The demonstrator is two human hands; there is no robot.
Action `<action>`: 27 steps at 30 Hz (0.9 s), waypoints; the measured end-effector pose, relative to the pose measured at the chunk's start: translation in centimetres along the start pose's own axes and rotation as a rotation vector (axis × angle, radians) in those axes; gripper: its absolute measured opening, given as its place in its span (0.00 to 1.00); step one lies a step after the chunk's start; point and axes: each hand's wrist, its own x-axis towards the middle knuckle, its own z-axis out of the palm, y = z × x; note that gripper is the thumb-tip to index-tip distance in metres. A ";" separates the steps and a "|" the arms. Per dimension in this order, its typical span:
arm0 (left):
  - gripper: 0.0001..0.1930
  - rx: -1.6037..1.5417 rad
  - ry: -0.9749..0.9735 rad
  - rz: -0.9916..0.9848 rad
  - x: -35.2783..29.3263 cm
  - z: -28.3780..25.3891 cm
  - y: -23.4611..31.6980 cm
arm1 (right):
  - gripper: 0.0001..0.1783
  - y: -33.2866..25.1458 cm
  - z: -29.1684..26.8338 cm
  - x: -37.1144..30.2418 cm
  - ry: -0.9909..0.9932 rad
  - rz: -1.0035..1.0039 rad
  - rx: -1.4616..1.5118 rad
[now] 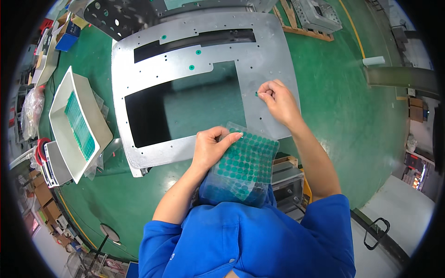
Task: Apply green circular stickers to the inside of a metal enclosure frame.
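My left hand (212, 146) is closed on a clear sheet of round green stickers (250, 157), the thumb on its top face. The sheet hangs in front of my body, over the near edge of a large silver metal panel (181, 85). My right hand (279, 103) pinches a small green sticker (257, 94) between thumb and fingertips, above the panel's right side. Whether the sticker touches the metal, I cannot tell. Three green dots, one of them a green sticker (198, 52), sit on the far part of the panel. Two large openings and several small holes pierce it.
Left of the panel stands a cream plastic bin (69, 88) with green sticker sheets (79, 125) inside. Behind the panel rises a dark perforated metal part (109, 21). A grey metal box (317, 15) lies on a wooden pallet (306, 32) at far right. The floor is green.
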 end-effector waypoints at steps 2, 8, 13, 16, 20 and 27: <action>0.16 0.008 0.002 0.004 0.0 0.0 0.2 | 0.03 -0.1 0.1 0.1 -0.003 0.024 -0.034; 0.15 -0.013 -0.004 0.003 0.0 0.0 0.3 | 0.03 -0.7 0.1 0.3 -0.013 0.081 -0.099; 0.15 -0.022 -0.010 0.001 0.0 0.0 -0.1 | 0.02 -0.8 0.2 0.3 0.000 0.089 -0.137; 0.15 -0.025 -0.012 -0.016 0.0 0.0 0.3 | 0.02 -0.7 0.3 0.3 -0.004 0.093 -0.158; 0.14 -0.024 0.009 -0.007 -0.2 0.0 0.0 | 0.05 -0.8 0.4 0.2 0.007 0.110 -0.065; 0.11 -0.131 0.066 0.052 -2.7 -2.1 0.8 | 0.14 0.7 -1.0 2.7 -0.132 0.157 -0.030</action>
